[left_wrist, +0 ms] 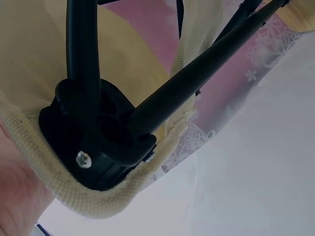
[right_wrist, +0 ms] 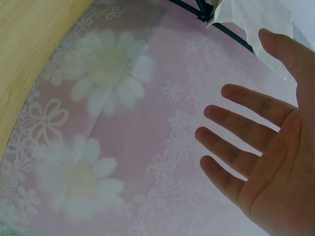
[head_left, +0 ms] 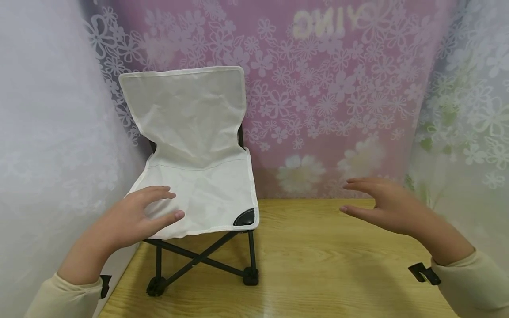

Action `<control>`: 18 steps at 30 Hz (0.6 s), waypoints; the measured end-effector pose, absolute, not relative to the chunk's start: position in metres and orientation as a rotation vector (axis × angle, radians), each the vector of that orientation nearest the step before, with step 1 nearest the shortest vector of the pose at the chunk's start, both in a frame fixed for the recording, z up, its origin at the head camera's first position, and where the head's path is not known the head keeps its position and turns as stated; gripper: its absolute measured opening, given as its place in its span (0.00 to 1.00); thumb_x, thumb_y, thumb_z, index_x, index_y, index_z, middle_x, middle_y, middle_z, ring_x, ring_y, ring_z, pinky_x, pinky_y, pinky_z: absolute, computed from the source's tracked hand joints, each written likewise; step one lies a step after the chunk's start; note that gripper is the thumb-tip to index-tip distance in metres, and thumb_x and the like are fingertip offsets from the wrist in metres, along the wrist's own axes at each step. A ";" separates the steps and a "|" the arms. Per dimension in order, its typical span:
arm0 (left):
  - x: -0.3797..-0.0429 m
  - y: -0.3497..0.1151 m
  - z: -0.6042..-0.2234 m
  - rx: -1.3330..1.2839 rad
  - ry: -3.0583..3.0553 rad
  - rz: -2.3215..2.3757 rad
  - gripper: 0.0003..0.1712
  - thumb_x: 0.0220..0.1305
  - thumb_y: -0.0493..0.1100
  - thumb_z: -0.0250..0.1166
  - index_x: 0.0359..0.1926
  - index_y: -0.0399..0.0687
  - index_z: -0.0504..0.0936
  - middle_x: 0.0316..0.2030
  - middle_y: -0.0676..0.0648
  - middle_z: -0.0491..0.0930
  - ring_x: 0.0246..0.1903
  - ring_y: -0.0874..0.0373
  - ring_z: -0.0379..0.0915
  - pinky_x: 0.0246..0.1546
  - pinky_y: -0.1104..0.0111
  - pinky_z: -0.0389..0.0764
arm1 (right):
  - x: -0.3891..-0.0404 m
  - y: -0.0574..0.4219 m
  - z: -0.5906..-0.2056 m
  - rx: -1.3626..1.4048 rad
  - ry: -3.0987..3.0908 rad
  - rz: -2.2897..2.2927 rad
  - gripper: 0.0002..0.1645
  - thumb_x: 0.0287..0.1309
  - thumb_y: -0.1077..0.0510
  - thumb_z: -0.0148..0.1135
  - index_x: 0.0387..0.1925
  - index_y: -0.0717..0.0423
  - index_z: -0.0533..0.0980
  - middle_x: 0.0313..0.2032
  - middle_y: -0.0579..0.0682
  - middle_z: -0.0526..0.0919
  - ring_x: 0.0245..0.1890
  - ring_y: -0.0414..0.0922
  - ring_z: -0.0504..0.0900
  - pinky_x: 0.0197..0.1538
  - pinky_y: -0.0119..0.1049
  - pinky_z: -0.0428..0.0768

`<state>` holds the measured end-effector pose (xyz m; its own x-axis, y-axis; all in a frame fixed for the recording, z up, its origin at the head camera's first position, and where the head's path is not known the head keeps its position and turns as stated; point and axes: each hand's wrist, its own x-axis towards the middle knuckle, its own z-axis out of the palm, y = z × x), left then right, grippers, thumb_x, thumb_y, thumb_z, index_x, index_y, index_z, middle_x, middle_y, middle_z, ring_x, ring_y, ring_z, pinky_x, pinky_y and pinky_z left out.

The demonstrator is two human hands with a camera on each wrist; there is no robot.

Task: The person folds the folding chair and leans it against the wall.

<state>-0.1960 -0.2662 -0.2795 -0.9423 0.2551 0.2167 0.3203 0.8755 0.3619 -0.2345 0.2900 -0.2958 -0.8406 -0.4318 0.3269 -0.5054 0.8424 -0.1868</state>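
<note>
A white folding chair (head_left: 199, 190) with black crossed legs stands unfolded at the left in the head view. My left hand (head_left: 137, 218) is over the front left corner of its seat, fingers spread and nothing held. From below, the left wrist view shows that corner's black plastic joint (left_wrist: 98, 142) with a screw, two leg tubes and the fabric edge; only part of the hand shows there. My right hand (head_left: 385, 205) hovers to the right of the chair, apart from it. Its palm and spread fingers (right_wrist: 241, 142) hold nothing in the right wrist view.
The chair stands on a wood-patterned surface (head_left: 310, 256). Behind it hangs a pink curtain (head_left: 318, 97) with white flowers. Whitish sheets enclose both sides, the left one (head_left: 59, 132) close beside the chair. Each sleeve has a black strap piece (head_left: 424, 274) at the cuff.
</note>
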 end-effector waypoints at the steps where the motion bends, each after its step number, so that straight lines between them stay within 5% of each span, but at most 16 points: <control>1: -0.196 -0.266 -0.280 -0.450 -2.881 -0.596 0.41 0.69 0.74 0.63 0.69 0.52 0.80 0.74 0.43 0.73 0.76 0.39 0.64 0.70 0.36 0.68 | -0.235 0.289 -0.296 0.716 -2.745 0.388 0.40 0.65 0.32 0.70 0.68 0.53 0.80 0.67 0.57 0.82 0.65 0.63 0.81 0.60 0.68 0.80; 18: -0.195 -0.273 -0.291 -0.481 -2.815 -0.677 0.34 0.72 0.67 0.65 0.67 0.51 0.82 0.70 0.43 0.79 0.73 0.40 0.70 0.70 0.38 0.69 | -0.245 0.270 -0.303 0.797 -2.738 0.411 0.37 0.67 0.35 0.69 0.69 0.51 0.79 0.67 0.54 0.82 0.67 0.61 0.80 0.61 0.65 0.81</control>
<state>-0.1950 -0.2730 -0.2915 -0.9255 0.2638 0.2719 0.3586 0.8414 0.4042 -0.2447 0.2700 -0.3028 -0.8161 -0.4799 0.3221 -0.5534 0.8096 -0.1957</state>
